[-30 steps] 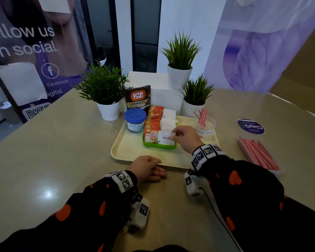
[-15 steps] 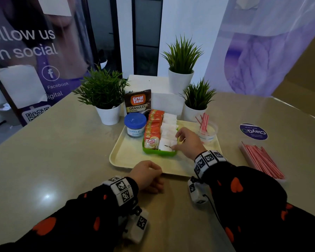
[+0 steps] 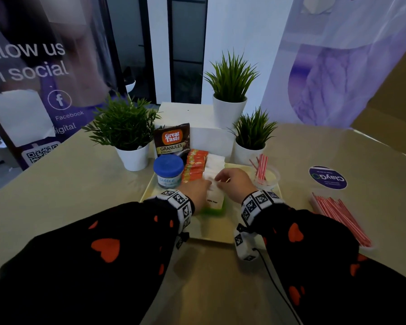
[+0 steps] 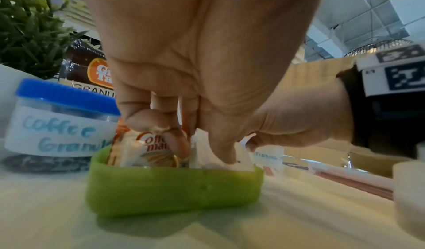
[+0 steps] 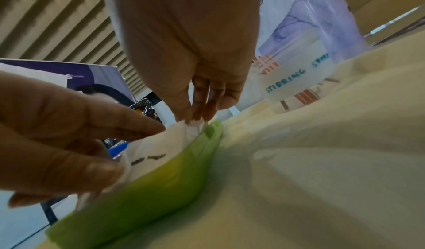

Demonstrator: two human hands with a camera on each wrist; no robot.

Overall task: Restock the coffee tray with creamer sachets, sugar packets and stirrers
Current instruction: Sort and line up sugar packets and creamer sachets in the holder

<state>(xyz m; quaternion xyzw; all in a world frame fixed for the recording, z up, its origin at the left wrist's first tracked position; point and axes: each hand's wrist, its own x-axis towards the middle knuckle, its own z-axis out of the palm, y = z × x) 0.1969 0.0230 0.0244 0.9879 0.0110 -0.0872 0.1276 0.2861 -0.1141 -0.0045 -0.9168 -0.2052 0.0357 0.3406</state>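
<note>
Both hands are down in the green container (image 4: 174, 189) on the cream tray (image 3: 148, 193). The left hand (image 3: 196, 192) has its fingers curled down into the sachets, thumb and fingertips (image 4: 158, 120) pinching among the front Coffee-mate creamer sachet (image 4: 147, 149) and the white sugar packets (image 4: 239, 162) beside it. The right hand (image 3: 234, 181) comes in from the other side, its fingers (image 5: 202, 100) pointing down with tips touching the tops of the white packets near the container's far wall; whether it truly grips one I cannot tell. The front packet carries dark print that reads something like "sugar", blurred in the right wrist view. Behind the hands the orange creamer sachets (image 3: 195, 164) stand in a row, with the white packets in a second row just to their right, both inside the green container. Left of it on the tray sits the blue-lidded jar (image 3: 168, 171) labelled "Coffee Granules"; to the right, a clear cup (image 3: 265, 177) marked "Stirring" holds a few red-and-white stirrers (image 3: 261, 166). Just past the tray a Great Taste granules pouch (image 3: 172, 141) leans against a white box. Three potted plants in white pots stand around the back of the tray. On the counter (image 3: 56, 207) to the right lies a clear box of red-striped stirrers (image 3: 340, 219), well apart from the tray, and a round purple sticker (image 3: 327, 178) beyond it.
</note>
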